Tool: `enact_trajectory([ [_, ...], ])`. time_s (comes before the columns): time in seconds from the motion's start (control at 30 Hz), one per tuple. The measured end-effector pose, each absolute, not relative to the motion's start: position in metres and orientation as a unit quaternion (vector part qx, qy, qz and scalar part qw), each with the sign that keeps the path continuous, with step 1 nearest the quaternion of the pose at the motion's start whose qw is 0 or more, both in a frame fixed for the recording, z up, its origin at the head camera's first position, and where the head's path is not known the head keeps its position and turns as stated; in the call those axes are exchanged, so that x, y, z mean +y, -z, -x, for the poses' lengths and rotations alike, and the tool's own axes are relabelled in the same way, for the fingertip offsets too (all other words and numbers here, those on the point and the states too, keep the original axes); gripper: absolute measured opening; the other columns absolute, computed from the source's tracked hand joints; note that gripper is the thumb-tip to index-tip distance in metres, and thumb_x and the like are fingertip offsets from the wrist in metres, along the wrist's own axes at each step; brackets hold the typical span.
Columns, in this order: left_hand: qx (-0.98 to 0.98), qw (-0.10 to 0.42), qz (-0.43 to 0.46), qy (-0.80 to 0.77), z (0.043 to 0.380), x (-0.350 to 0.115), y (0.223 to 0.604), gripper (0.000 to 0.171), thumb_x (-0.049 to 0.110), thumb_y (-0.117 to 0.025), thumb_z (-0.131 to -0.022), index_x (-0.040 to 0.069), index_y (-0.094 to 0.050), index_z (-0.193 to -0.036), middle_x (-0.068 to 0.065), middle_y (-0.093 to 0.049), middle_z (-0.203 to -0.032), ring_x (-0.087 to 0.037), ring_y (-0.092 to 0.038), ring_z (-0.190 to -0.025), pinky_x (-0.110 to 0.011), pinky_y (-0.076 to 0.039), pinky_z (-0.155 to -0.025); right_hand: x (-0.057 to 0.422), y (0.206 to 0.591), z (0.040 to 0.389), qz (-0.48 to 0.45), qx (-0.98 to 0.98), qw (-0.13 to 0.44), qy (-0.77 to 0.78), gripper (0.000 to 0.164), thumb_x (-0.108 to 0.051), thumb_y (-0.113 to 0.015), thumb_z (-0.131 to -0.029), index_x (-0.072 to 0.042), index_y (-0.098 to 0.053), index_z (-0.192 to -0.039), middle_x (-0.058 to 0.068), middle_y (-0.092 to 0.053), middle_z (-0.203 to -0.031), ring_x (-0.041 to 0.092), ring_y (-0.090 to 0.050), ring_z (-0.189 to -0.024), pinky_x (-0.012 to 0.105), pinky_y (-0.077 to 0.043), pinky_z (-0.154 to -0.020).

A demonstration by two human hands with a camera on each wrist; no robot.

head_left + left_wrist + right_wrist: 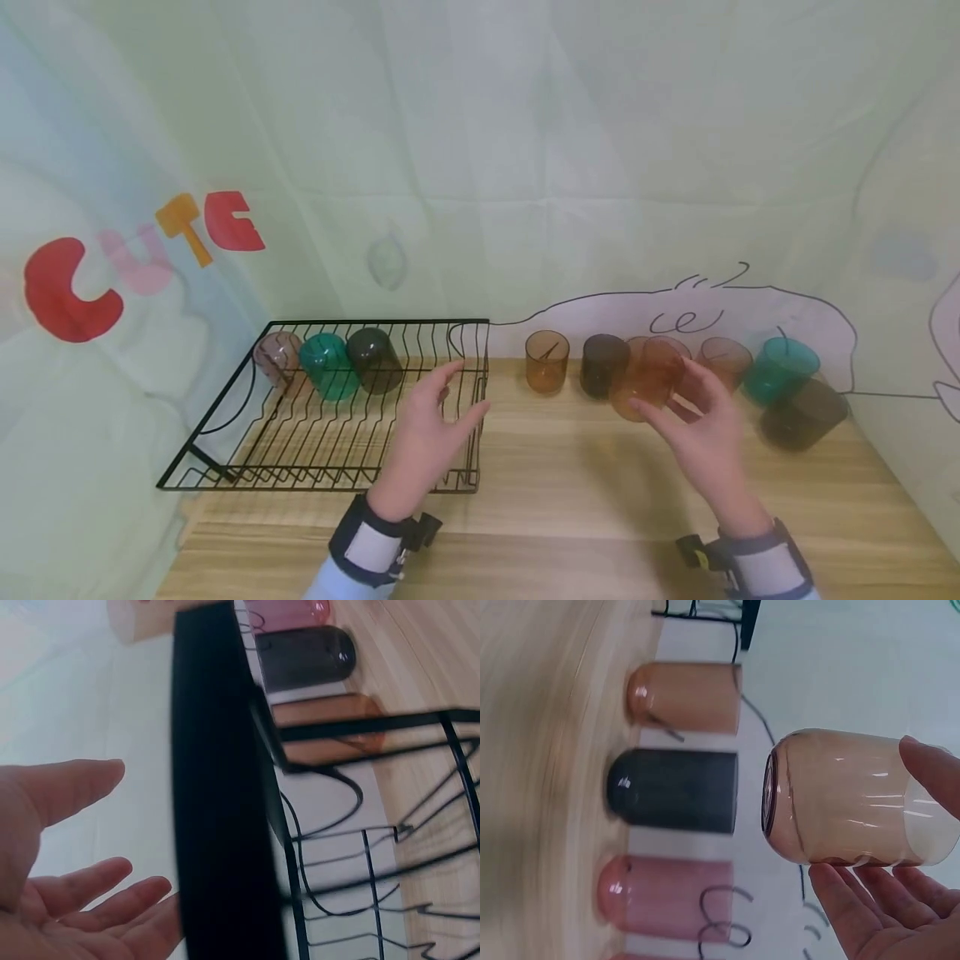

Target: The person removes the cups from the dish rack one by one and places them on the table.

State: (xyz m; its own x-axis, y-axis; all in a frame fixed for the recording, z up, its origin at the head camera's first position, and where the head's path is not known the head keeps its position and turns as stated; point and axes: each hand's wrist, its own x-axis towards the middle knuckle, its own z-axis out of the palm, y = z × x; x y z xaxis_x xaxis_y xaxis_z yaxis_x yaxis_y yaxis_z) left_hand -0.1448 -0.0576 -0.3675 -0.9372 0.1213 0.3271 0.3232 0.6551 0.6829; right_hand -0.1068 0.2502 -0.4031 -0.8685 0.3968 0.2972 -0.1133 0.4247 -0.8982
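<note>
My right hand [708,429] grips a clear amber cup [637,392] around its side, thumb on one side and fingers on the other. In the right wrist view the amber cup [840,799] is raised off the table, its thick base away from the palm. My left hand [423,433] holds nothing; its thumb and fingers are spread over the right part of a black wire dish rack [292,487]. In the left wrist view a dark bar of the rack [225,787] crosses in front of the fingertips.
Pink [277,358], green [330,371] and dark grey [375,362] cups sit upside down in the rack. Along the wall stand an amber cup [547,367], a dark cup [600,375], pink cups, a green cup [782,375] and another dark cup [805,417].
</note>
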Motion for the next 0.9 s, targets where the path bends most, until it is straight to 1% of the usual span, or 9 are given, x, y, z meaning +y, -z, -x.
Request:
enact_trajectory([
  [0.07, -0.905, 0.127, 0.118, 0.389, 0.146, -0.062, 0.368, 0.061, 0.037, -0.072, -0.080, 0.018, -0.049, -0.133, -0.004, -0.051, -0.138, -0.025, -0.055, -0.119, -0.038, -0.051, -0.093, 0.260, 0.406, 0.106, 0.111, -0.810, 0.237, -0.524, 0.077, -0.032, -0.082, -0.069, -0.021, -0.046, -0.136, 0.001, -0.055, -0.132, 0.019, -0.056, -0.115, 0.030, -0.053, -0.086],
  [0.13, -0.909, 0.129, 0.116, 0.379, 0.146, -0.065, 0.369, 0.062, 0.039, -0.072, -0.080, 0.019, -0.048, -0.134, -0.005, -0.050, -0.138, -0.026, -0.054, -0.119, -0.040, -0.051, -0.094, 0.270, 0.410, 0.105, 0.139, -0.813, 0.231, -0.516, 0.077, -0.036, -0.081, -0.069, -0.024, -0.046, -0.136, 0.000, -0.054, -0.134, 0.018, -0.055, -0.117, 0.028, -0.052, -0.087],
  [0.23, -0.913, 0.130, 0.117, 0.367, 0.147, -0.069, 0.370, 0.061, 0.041, -0.070, -0.081, 0.022, -0.047, -0.135, -0.004, -0.050, -0.139, -0.025, -0.051, -0.123, -0.043, -0.048, -0.097, 0.283, 0.415, 0.105, 0.177, -0.813, 0.227, -0.506, 0.077, -0.041, -0.080, -0.069, -0.029, -0.045, -0.136, -0.003, -0.053, -0.136, 0.017, -0.053, -0.118, 0.026, -0.052, -0.087],
  [0.3, -0.916, 0.129, 0.118, 0.362, 0.148, -0.071, 0.371, 0.061, 0.041, -0.069, -0.082, 0.021, -0.047, -0.135, -0.004, -0.050, -0.139, -0.024, -0.049, -0.126, -0.044, -0.045, -0.101, 0.290, 0.420, 0.105, 0.196, -0.807, 0.229, -0.508, 0.078, -0.039, -0.081, -0.068, -0.028, -0.045, -0.136, -0.001, -0.053, -0.136, 0.019, -0.054, -0.118, 0.025, -0.052, -0.087],
  [0.43, -0.919, 0.121, 0.111, 0.359, 0.149, -0.074, 0.372, 0.060, 0.041, -0.068, -0.083, 0.019, -0.048, -0.135, -0.006, -0.050, -0.139, -0.023, -0.046, -0.129, -0.045, -0.042, -0.104, 0.303, 0.431, 0.104, 0.227, -0.796, 0.226, -0.513, 0.083, -0.037, -0.081, -0.069, -0.025, -0.041, -0.139, 0.001, -0.049, -0.140, 0.022, -0.050, -0.123, 0.033, -0.051, -0.093],
  [0.57, -0.920, 0.118, 0.108, 0.359, 0.149, -0.075, 0.373, 0.060, 0.041, -0.068, -0.083, 0.017, -0.048, -0.134, -0.008, -0.050, -0.139, -0.024, -0.046, -0.129, -0.046, -0.042, -0.104, 0.312, 0.444, 0.104, 0.266, -0.792, 0.204, -0.511, 0.089, -0.041, -0.078, -0.073, -0.023, -0.029, -0.146, 0.005, -0.040, -0.147, 0.026, -0.043, -0.131, 0.044, -0.046, -0.099],
  [0.7, -0.921, 0.117, 0.106, 0.357, 0.148, -0.077, 0.373, 0.061, 0.043, -0.068, -0.083, 0.017, -0.048, -0.134, -0.007, -0.050, -0.139, -0.024, -0.046, -0.129, -0.045, -0.042, -0.104, 0.318, 0.454, 0.104, 0.283, -0.789, 0.210, -0.503, 0.088, -0.039, -0.077, -0.075, -0.017, -0.030, -0.146, 0.008, -0.039, -0.147, 0.029, -0.044, -0.130, 0.045, -0.045, -0.100],
  [0.8, -0.920, 0.116, 0.107, 0.358, 0.148, -0.078, 0.373, 0.061, 0.042, -0.068, -0.082, 0.016, -0.048, -0.134, -0.007, -0.050, -0.138, -0.025, -0.046, -0.129, -0.045, -0.042, -0.104, 0.319, 0.457, 0.104, 0.290, -0.787, 0.213, -0.502, 0.086, -0.038, -0.076, -0.076, -0.014, -0.030, -0.145, 0.008, -0.037, -0.149, 0.030, -0.043, -0.131, 0.046, -0.042, -0.103],
  [0.9, -0.919, 0.116, 0.110, 0.360, 0.148, -0.079, 0.372, 0.061, 0.041, -0.069, -0.082, 0.015, -0.048, -0.134, -0.008, -0.051, -0.137, -0.026, -0.047, -0.128, -0.046, -0.042, -0.104, 0.319, 0.458, 0.103, 0.296, -0.786, 0.208, -0.501, 0.087, -0.037, -0.074, -0.078, -0.013, -0.026, -0.147, 0.009, -0.033, -0.150, 0.030, -0.040, -0.133, 0.047, -0.039, -0.106],
])
